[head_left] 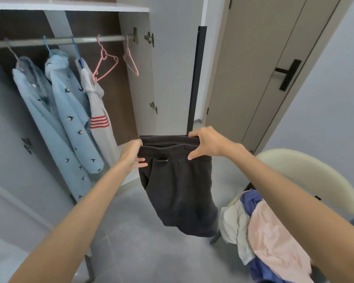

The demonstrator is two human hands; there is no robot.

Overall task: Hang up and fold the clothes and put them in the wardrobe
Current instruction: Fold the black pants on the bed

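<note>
The dark grey shorts hang in mid-air over the floor, in front of the open wardrobe. The left hand pinches the left end of the waistband, its lower fingers straight. The right hand pinches the right end, thumb spread down the front. Three garments and two bare pink hangers hang on the wardrobe's rail. A pile of clothes lies on the cream chair at the right.
</note>
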